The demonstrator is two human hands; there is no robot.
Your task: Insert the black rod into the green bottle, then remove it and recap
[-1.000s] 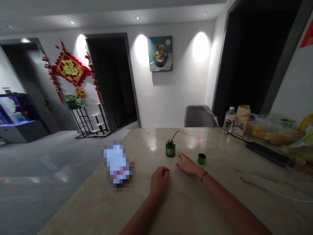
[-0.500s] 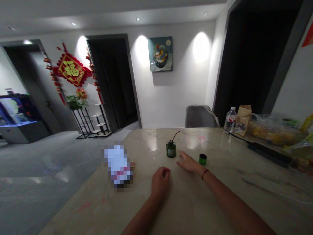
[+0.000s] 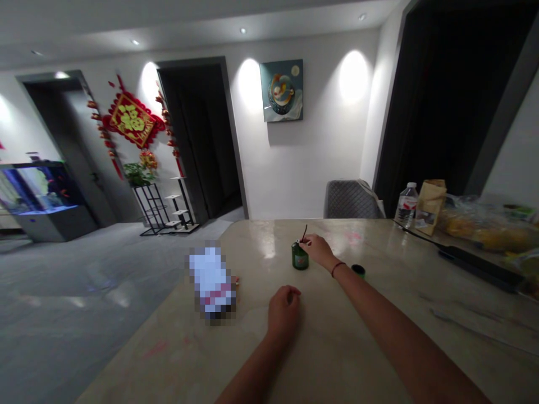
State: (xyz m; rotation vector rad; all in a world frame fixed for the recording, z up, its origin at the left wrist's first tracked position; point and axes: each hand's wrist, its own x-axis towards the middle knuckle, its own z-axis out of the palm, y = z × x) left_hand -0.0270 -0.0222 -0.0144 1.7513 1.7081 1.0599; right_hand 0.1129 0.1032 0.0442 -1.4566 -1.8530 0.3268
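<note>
A small green bottle (image 3: pixel 299 257) stands on the beige marble table (image 3: pixel 337 348) with a thin dark stick (image 3: pixel 304 231) rising from its neck. My right hand (image 3: pixel 316 249) is lifted beside the bottle's top, its fingers pinched on the stick. The bottle's green cap (image 3: pixel 359 271) sits on the table just right of my right wrist. My left hand (image 3: pixel 283 310) rests on the table nearer to me, curled into a loose fist with nothing visible in it.
A blurred white object (image 3: pixel 211 283) lies near the table's left edge. At the far right are a water bottle (image 3: pixel 406 205), a paper bag (image 3: pixel 430 206), plastic-wrapped goods (image 3: pixel 484 230) and a dark flat bar (image 3: pixel 480 266). A grey chair (image 3: pixel 351 199) stands behind the table.
My right hand rose off the table and moved forward to the bottle's top, pinching the stick. The left fist stayed put. The view shifted slightly.
</note>
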